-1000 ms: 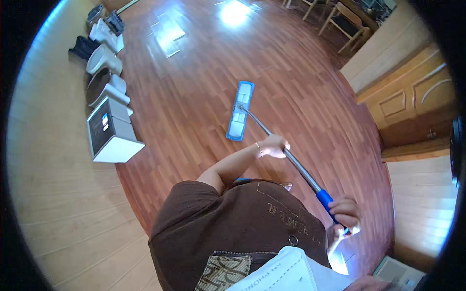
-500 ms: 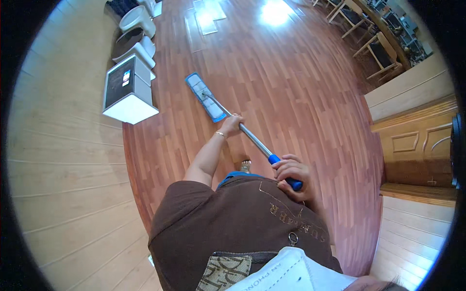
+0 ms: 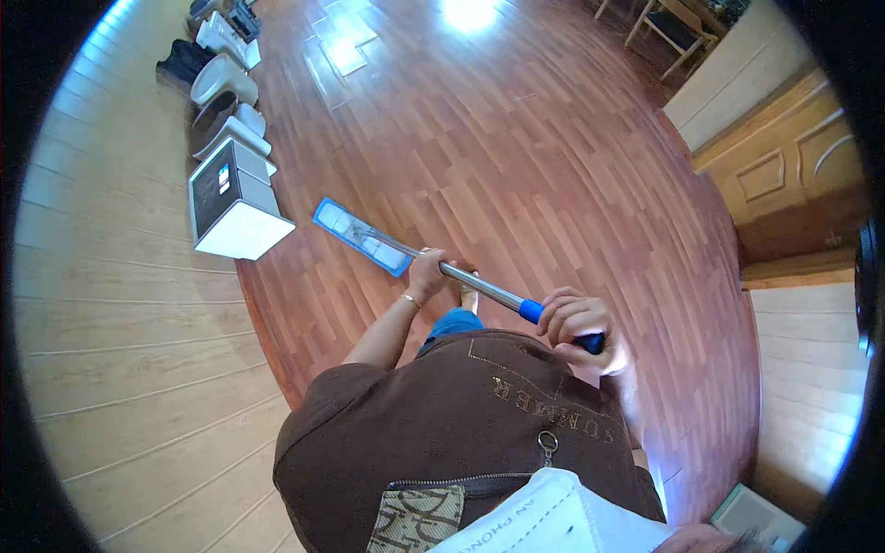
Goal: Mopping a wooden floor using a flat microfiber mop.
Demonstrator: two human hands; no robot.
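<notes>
A flat mop (image 3: pixel 362 238) with a blue-edged, pale rectangular head lies against the wood floor, ahead of me and to the left. Its metal pole (image 3: pixel 489 289) slants back toward my right side and ends in a blue grip. My left hand (image 3: pixel 429 274), with a bracelet at the wrist, is wrapped round the pole partway down. Up at the blue grip, my right hand (image 3: pixel 573 323) is closed on the handle, the dark blue end showing below its fingers. One of my feet (image 3: pixel 469 297) shows beneath the pole.
A white cabinet (image 3: pixel 247 229) with a dark top stands at the left wall, near the mop head. Behind it are white rounded fixtures (image 3: pixel 224 81). To the right are a wooden door (image 3: pixel 770 175) and a chair (image 3: pixel 673 32). A pale box (image 3: pixel 758 518) sits at lower right.
The mop head has swung left and nearer to me, and its pole lies flatter across my front. Both hands keep their hold. The cabinet appears slightly lower, and the pale box has come into view.
</notes>
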